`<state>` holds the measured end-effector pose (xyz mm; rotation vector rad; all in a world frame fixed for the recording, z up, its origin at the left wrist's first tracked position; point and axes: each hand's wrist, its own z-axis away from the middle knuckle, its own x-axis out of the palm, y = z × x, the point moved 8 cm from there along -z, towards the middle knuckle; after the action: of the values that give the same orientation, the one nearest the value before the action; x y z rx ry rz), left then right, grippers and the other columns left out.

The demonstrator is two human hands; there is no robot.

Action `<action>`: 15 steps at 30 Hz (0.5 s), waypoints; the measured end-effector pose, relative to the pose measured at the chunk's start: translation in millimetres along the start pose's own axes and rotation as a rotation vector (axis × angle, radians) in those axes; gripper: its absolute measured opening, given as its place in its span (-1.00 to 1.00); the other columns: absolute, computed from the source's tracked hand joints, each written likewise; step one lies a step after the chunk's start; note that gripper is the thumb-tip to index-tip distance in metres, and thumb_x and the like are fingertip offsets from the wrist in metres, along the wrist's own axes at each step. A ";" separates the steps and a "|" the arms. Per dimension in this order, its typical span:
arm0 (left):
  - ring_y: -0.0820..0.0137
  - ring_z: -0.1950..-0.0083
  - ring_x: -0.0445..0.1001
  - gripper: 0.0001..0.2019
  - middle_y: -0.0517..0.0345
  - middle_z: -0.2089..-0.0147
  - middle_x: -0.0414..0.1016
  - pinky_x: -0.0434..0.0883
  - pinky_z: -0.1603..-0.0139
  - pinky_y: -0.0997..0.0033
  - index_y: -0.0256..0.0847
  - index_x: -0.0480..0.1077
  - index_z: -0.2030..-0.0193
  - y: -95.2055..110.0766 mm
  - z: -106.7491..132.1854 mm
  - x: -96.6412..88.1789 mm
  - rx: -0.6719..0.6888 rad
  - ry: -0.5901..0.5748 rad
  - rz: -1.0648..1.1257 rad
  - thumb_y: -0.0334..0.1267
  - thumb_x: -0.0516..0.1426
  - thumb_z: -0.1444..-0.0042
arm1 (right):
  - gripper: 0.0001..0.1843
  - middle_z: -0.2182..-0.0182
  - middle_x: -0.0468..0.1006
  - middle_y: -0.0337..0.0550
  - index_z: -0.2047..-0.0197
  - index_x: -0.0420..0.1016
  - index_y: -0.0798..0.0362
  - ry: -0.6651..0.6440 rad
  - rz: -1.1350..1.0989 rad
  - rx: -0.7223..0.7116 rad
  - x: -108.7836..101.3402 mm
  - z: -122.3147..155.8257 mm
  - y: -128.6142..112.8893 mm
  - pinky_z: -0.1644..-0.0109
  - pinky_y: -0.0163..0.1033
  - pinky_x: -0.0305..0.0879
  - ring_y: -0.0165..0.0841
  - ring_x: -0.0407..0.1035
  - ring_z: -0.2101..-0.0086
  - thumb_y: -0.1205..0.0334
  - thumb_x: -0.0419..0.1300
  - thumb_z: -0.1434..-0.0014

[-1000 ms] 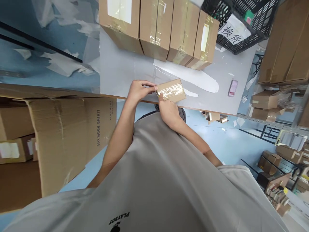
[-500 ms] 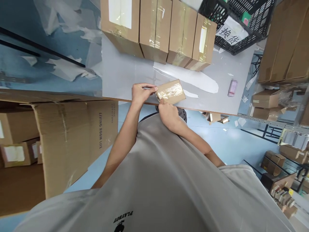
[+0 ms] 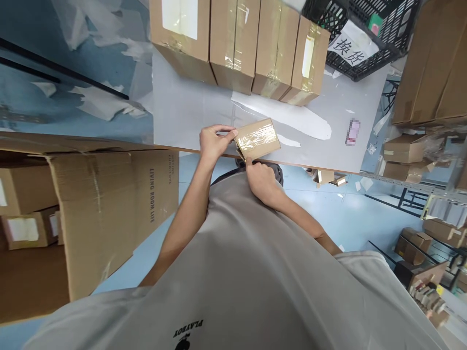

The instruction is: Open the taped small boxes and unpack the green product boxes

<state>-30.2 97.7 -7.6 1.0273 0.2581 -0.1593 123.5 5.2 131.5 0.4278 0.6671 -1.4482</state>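
A small flat brown cardboard box (image 3: 258,138) (glossy with clear tape) lies at the near edge of the white surface (image 3: 189,116). The left hand (image 3: 214,142) has its grip clamped on the box's left end. The right hand (image 3: 263,179) touches its near side, and I cannot tell whether that grip is closed.

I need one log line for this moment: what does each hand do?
left hand: pinches small taped box, left end | right hand: touches its near edge | box: at table near edge
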 end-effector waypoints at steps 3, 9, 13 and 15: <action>0.10 -0.03 0.83 -0.69 0.01 -0.02 0.85 0.71 -0.14 0.24 -0.20 0.81 -0.03 5.4 5.5 -4.4 0.025 0.035 -0.011 -0.11 0.43 -0.23 | -0.30 -0.11 0.86 0.28 -0.78 0.29 0.11 0.082 -0.085 0.006 -5.1 5.4 23.5 -0.20 -0.03 0.63 0.05 0.80 -0.10 0.42 0.04 -0.67; -0.08 -0.54 0.60 -0.66 -0.09 -0.42 0.71 0.42 -0.73 -0.09 -0.10 0.76 -0.22 52.4 30.1 16.0 0.351 0.020 -0.152 -0.16 0.34 -0.37 | -0.60 -0.11 0.82 0.19 -0.34 0.62 0.02 0.613 -0.544 0.150 -21.1 -23.2 137.2 -0.23 -0.02 0.58 0.08 0.72 -0.13 -0.02 0.12 -0.75; -0.16 -0.83 0.25 -0.63 0.00 -0.67 0.51 0.11 -0.89 -0.27 0.00 0.71 -0.34 80.5 49.9 66.0 0.566 -0.131 -0.295 -0.07 0.32 -0.47 | -0.69 0.18 0.75 -0.08 0.01 0.58 -0.03 0.626 -0.802 0.214 -3.3 -56.2 180.5 -0.03 -0.17 0.58 -0.13 0.73 0.20 -0.08 0.24 -0.68; -0.19 -0.88 0.16 -0.58 0.00 -0.74 0.44 0.00 -0.91 -0.36 0.02 0.67 -0.41 82.8 54.1 84.8 0.612 -0.184 -0.344 0.01 0.30 -0.52 | -0.69 0.33 0.67 -0.26 0.05 0.56 -0.05 0.572 -0.918 0.208 7.7 -65.0 182.4 0.07 -0.23 0.56 -0.22 0.70 0.35 -0.08 0.27 -0.67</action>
<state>79.3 92.5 62.8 1.5585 0.2200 -0.6722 293.4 58.6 54.9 0.7695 1.2780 -2.3029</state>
